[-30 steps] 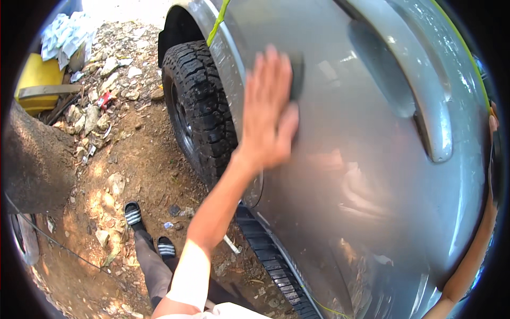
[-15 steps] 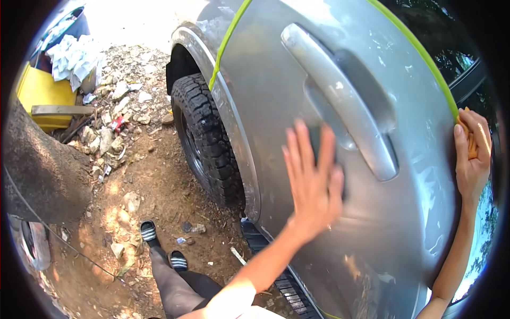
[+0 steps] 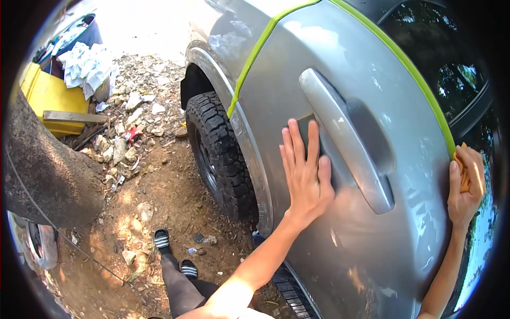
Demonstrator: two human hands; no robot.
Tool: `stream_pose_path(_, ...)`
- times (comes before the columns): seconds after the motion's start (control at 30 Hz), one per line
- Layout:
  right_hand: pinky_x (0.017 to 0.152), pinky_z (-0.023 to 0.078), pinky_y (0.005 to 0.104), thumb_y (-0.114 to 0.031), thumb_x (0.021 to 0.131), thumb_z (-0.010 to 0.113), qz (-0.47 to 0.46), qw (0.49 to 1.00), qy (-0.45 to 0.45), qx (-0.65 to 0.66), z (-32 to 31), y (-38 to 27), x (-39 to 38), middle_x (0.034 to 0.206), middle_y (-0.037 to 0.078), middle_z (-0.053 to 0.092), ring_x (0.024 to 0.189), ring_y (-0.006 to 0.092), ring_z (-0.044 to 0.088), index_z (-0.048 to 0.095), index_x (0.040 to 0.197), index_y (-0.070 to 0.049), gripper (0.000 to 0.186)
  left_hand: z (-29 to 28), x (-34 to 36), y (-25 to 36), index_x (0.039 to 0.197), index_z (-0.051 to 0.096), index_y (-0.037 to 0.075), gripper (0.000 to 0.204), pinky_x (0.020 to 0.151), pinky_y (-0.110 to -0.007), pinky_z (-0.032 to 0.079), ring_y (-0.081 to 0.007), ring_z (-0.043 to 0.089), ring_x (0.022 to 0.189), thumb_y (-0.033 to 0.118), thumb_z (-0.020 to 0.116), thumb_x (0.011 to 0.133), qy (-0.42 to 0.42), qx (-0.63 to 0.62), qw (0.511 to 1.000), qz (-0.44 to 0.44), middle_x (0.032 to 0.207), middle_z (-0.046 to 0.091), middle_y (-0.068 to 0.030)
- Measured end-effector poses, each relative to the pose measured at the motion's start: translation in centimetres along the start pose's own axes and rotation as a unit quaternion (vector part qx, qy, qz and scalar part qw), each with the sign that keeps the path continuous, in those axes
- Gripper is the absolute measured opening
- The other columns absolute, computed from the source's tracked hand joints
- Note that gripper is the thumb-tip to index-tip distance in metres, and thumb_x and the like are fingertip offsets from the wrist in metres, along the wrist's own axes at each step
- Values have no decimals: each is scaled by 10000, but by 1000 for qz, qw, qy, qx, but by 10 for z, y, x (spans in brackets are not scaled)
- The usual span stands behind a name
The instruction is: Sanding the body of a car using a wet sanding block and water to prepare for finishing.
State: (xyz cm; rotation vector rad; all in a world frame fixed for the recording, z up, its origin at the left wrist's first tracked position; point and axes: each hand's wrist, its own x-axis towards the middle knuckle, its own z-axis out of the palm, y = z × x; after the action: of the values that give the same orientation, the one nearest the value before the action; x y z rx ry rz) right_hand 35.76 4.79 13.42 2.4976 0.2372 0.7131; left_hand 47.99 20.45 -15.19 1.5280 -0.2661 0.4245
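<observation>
My left hand (image 3: 308,183) lies flat on the silver car door (image 3: 340,255), fingers stretched. Under them it presses a dark sheet of sandpaper (image 3: 304,133), which shows between the fingers beside the door handle (image 3: 345,133). Most of the sheet is covered. At the right, my right hand (image 3: 466,186) is closed around a crumpled orange cloth (image 3: 465,173) at the window edge, its thumb against the door. Green masking tape (image 3: 409,61) borders the door panel along the top and rear. Around the left hand the paint looks dull; glossy patches show farther right.
Beyond the panel is the rear wheel (image 3: 220,154) under its arch. A black side step (image 3: 292,292) runs below the door. Stones and litter cover the dirt ground (image 3: 159,191). A tree trunk (image 3: 48,165) and a yellow container (image 3: 53,98) stand at the left.
My left hand has moved with the sandpaper toward the upper end of the handle. The view has shifted, so the car sits lower in it. My right hand keeps the orange cloth.
</observation>
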Motion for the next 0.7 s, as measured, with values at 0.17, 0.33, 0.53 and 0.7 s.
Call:
stream_pose_path(0.17, 981, 508, 351, -53, 962, 608, 11, 1000, 16, 4, 8, 6, -5, 1201, 155, 650, 1119, 266, 629, 692, 1147, -19, 206, -23, 91, -35, 1563, 309, 121, 598, 1192, -568, 117, -460, 144, 1492, 225, 410, 982, 25, 37, 998, 48, 1625, 165, -248)
stream_pose_path(0.33, 1019, 482, 360, -55, 971, 599, -9, 998, -16, -60, -3, 12, -5, 1218, 162, 652, 1163, 291, 616, 682, 1176, -8, 227, -33, 20, -145, 1512, 429, 128, 574, 1199, -542, 120, -441, 171, 1499, 257, 427, 953, -53, -5, 976, 210, 1620, 205, -238)
stream_pose_path(0.53, 1115, 393, 357, -82, 1017, 539, 63, 991, -39, -111, -20, 38, -36, 1360, 146, 594, 1309, 293, 532, 609, 1310, -21, 307, -64, 94, -189, 1493, 464, 160, 560, 1204, -530, 116, -419, 174, 1501, 292, 442, 949, -124, -15, 940, 316, 1619, 222, -225)
stream_pose_path(0.7, 1157, 334, 371, -47, 1010, 525, 107, 989, -79, -62, -12, 23, -56, 1400, 168, 555, 1360, 288, 478, 575, 1337, 10, 335, -71, 196, -138, 1491, 471, 213, 562, 1203, -532, 99, -413, 187, 1498, 352, 450, 947, -203, 75, 890, 403, 1616, 247, -206)
